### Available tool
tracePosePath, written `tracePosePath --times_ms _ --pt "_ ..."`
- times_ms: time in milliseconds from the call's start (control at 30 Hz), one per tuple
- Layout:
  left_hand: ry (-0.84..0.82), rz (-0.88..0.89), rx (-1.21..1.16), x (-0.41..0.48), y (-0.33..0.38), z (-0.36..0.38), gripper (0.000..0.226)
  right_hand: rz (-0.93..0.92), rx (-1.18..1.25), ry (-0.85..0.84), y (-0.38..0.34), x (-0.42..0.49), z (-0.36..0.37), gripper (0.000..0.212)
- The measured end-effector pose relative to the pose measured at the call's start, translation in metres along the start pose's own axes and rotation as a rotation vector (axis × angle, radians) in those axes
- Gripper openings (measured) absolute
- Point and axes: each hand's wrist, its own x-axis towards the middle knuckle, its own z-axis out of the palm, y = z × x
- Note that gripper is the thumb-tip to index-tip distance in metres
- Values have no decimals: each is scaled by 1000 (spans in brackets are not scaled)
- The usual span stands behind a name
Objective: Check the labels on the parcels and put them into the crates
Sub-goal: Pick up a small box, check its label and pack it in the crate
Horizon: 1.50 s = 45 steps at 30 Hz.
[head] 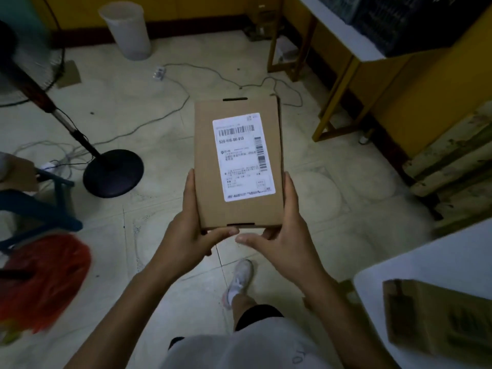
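A person holds a flat cardboard parcel point(208, 145) out over a tiled floor, its white shipping label point(243, 157) facing up (barcode at the far end). The left hand point(186, 233) and right hand point(287, 235) grip its near end, fingers along the sides and thumbs curled at the near edge. A dark crate point(399, 22) sits on a table at upper right, well apart; another cardboard box point(436, 318) lies on a white tabletop point(426, 265) at lower right.
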Motion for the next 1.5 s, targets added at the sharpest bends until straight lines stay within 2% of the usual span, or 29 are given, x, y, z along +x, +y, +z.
tracePosePath --times_ms 167,533,667,833,1067,1200,1300,1400,1500 --pt "23 165 124 116 20 -38 115 -65 39 59 -29 114 -13 110" --pt "27 278 533 343 13 -68 105 -56 -37 148 -40 316 -43 99" --pt "-23 323 457 456 13 -85 121 -40 -40 213 -46 412 -53 99" --pt "-157 406 295 593 36 -90 114 14 1 398 -58 506 -79 99" --pt "-366 635 110 724 82 -34 90 80 75 707 -47 573 -137 93" --pt "-434 746 51 787 103 17 87 142 140 857 -32 615 -181 89" --pt "-457 798 51 843 124 55 82 163 194 882 -22 658 -227 90" --pt "-471 835 66 905 152 89 79 154 234 885 -8 702 -281 81" --pt "-473 828 78 959 179 120 80 142 199 886 -4 740 -337 88"
